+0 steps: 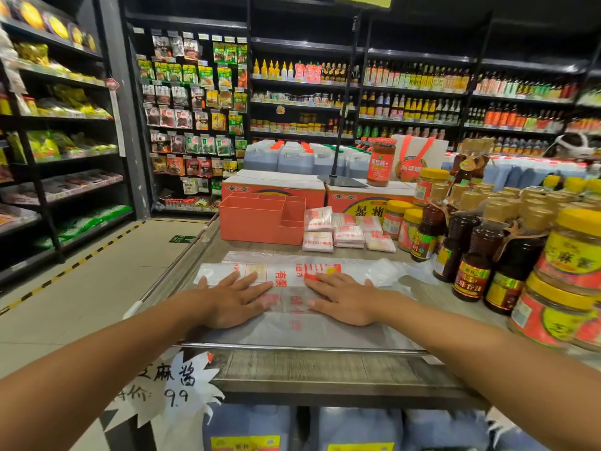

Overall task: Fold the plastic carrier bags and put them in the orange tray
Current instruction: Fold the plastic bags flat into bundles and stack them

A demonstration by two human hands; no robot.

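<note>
A clear plastic carrier bag with red print lies flat across the wooden display table, folded lengthwise into a long strip. My left hand presses flat on its left half, fingers straight. Palm down on the right half, my right hand rests with straight fingers. Behind the bag stands the orange tray, with compartments, nothing visible inside. Several folded bags lie stacked just to the right of the tray.
Sauce bottles and yellow-lidded jars crowd the table's right side. Cardboard boxes and a sign stand sit behind the tray. A metal rail edges the table front. Shop aisle floor lies to the left.
</note>
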